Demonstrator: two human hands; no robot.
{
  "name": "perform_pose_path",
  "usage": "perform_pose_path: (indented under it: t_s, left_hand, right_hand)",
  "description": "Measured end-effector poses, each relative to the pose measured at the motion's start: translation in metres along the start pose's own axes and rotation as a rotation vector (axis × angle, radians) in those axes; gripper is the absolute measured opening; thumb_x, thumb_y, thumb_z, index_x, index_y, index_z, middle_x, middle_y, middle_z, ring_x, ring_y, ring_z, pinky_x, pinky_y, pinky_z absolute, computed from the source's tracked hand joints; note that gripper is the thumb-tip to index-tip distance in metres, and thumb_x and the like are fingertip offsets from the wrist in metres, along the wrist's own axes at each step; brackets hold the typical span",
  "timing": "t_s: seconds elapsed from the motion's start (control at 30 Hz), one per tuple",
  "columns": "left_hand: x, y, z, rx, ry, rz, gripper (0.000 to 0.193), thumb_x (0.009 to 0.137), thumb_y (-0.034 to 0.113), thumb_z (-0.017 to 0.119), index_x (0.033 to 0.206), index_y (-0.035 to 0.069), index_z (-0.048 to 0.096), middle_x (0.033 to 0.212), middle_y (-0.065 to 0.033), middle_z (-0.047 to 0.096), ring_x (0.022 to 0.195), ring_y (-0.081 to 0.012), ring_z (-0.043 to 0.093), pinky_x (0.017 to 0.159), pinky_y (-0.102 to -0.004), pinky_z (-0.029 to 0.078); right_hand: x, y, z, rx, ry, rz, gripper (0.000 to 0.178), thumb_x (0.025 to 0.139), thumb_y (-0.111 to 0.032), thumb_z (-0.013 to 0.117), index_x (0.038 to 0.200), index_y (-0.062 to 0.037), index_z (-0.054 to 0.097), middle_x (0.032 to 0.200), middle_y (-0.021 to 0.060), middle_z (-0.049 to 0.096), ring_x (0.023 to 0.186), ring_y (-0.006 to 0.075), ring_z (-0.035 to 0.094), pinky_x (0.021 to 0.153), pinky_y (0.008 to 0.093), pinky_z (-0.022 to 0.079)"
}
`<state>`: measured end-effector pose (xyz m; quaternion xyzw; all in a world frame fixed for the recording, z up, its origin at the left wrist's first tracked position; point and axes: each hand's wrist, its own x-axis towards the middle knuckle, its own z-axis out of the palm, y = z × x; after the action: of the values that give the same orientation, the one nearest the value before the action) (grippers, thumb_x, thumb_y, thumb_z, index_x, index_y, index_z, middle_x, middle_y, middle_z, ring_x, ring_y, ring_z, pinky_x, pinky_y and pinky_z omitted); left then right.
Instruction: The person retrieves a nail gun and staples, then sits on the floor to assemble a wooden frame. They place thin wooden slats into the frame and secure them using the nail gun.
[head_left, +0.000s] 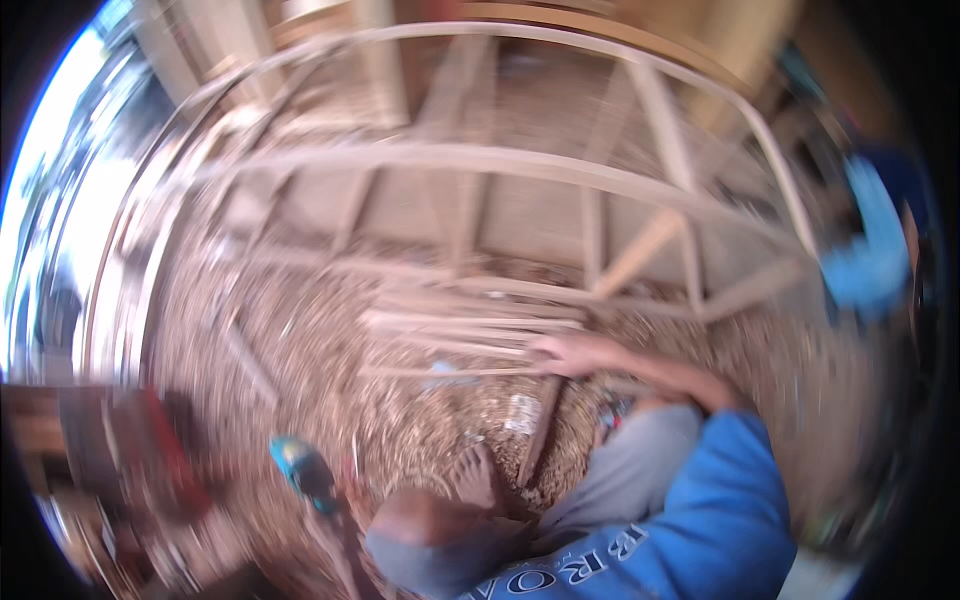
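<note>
My right hand (572,354) reaches forward to the right ends of several thin, pale wooden strips (470,330) lying side by side on the ground. Its fingers look closed on the end of the nearest strip, though motion blur softens them. Just below that hand, a dark brown wooden stick (541,430) slants toward me. Low on the left, my left hand (347,497) is badly smeared, so its fingers cannot be made out. Close to it is a teal object (303,472) with a pale patch, its kind unclear.
A long wooden frame (480,160) with crosspieces spans the area ahead. Wood shavings (270,330) cover the ground, where a loose stick (250,360) lies. A red, blurred object (165,450) stands at left. At the right edge a light blue shape (865,250) shows. My bare foot (475,480) is between my knees.
</note>
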<state>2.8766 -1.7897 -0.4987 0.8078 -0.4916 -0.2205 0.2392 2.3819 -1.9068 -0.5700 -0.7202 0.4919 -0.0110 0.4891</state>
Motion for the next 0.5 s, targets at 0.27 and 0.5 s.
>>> perform_pose_path:
  t_s: [0.27, 0.5]
  left_hand:
    - [0.005, 0.134, 0.141, 0.194, -0.871, 0.287, 0.03, 0.084, 0.026, 0.075, 0.093, 0.0, 0.064, 0.064, -0.0109, 0.066, 0.055, -0.0174, 0.065, 0.052, -0.0358, 0.05]
    - [-0.048, 0.248, 0.248, 0.249, -1.484, 0.865, 0.043, 0.089, 0.031, 0.07, 0.117, 0.001, 0.059, 0.09, -0.0174, 0.068, 0.074, -0.0235, 0.067, 0.062, -0.0395, 0.053]
  right_hand:
    - [-0.06, 0.009, 0.068, 0.446, -0.016, -0.023, 0.046, 0.095, -0.046, 0.065, 0.122, -0.009, 0.069, 0.107, 0.0123, 0.073, 0.097, 0.026, 0.069, 0.082, 0.0414, 0.055]
    - [-0.077, 0.068, 0.141, 0.97, 0.639, -0.244, 0.05, 0.099, -0.041, 0.062, 0.136, -0.007, 0.06, 0.127, 0.0138, 0.064, 0.118, 0.0233, 0.059, 0.103, 0.0385, 0.045]
